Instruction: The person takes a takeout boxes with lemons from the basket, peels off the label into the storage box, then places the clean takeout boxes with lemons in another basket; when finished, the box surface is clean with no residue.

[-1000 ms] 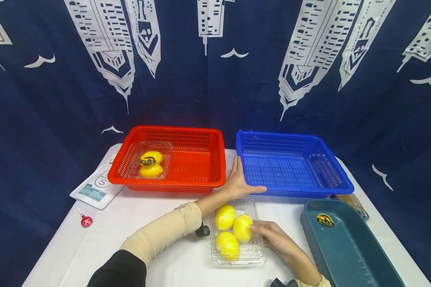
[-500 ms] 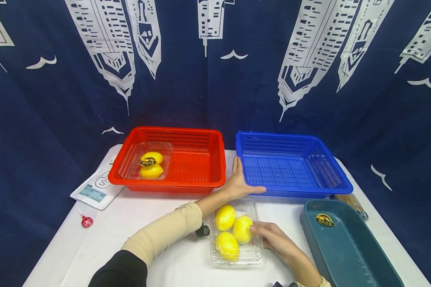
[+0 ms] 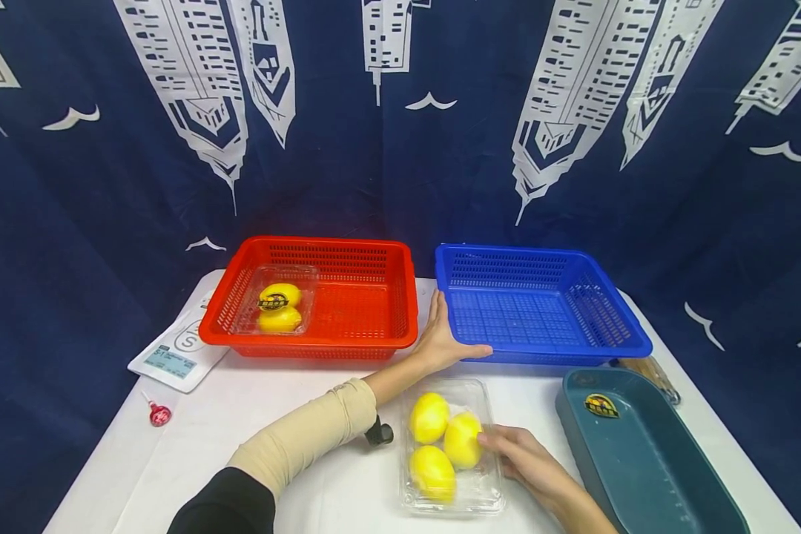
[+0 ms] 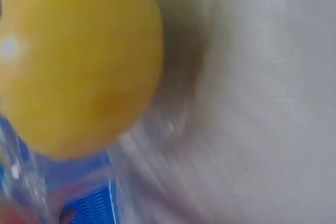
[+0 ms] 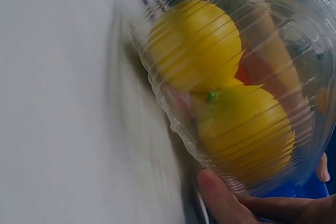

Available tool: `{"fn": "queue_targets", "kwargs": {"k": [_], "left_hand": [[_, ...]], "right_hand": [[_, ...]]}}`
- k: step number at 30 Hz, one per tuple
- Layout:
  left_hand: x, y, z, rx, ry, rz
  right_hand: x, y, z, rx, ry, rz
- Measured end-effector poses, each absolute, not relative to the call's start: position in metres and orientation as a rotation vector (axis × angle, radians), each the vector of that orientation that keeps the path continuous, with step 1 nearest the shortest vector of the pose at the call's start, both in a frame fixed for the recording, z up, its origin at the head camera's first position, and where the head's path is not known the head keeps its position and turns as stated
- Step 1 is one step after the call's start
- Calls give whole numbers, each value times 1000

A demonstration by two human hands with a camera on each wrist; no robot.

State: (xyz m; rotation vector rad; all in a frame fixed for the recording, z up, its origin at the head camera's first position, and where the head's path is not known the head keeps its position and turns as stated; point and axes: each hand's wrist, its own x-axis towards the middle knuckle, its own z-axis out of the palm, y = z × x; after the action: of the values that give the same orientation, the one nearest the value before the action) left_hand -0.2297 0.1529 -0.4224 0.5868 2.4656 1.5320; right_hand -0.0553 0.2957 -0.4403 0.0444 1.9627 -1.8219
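Observation:
My right hand (image 3: 526,461) grips the right side of a clear plastic clamshell box (image 3: 474,495), its thumb on top beside one of the three yellow lemons (image 3: 432,473) inside. In the right wrist view, the ribbed box (image 5: 310,145) looks tilted, and the thumb (image 5: 223,200) lies along its edge. My left hand (image 3: 440,343) rests at the near left corner of the blue basket (image 3: 527,315), fingers straight along its side and thumb stretched along the front rim. A lemon (image 4: 84,61) seen close up fills much of the left wrist view, where the left hand is mostly hidden.
Left of the blue basket stands a red basket (image 3: 367,311) holding another clear box with two lemons (image 3: 280,319). A white scale (image 3: 176,352) and a red lollipop (image 3: 159,414) lie at left. A dark green tray (image 3: 654,452) with a label sticker occupies the right side.
My right hand has drawn the lemon box a little toward me and to the right. My left hand stays at the blue basket's corner.

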Motion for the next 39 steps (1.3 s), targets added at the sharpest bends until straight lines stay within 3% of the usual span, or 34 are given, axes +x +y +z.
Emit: {"fn": "queue_targets", "kwargs": {"k": [21, 29, 39], "left_hand": [[-230, 154, -425, 598, 2460, 1562], [-231, 153, -424, 596, 2435, 1562], [-236, 149, -424, 704, 2496, 1546]], "right_hand": [[-35, 324, -390, 10, 2148, -1566], [-39, 339, -360, -110, 2165, -1553], [-62, 360, -324, -43, 2423, -1341]]}}
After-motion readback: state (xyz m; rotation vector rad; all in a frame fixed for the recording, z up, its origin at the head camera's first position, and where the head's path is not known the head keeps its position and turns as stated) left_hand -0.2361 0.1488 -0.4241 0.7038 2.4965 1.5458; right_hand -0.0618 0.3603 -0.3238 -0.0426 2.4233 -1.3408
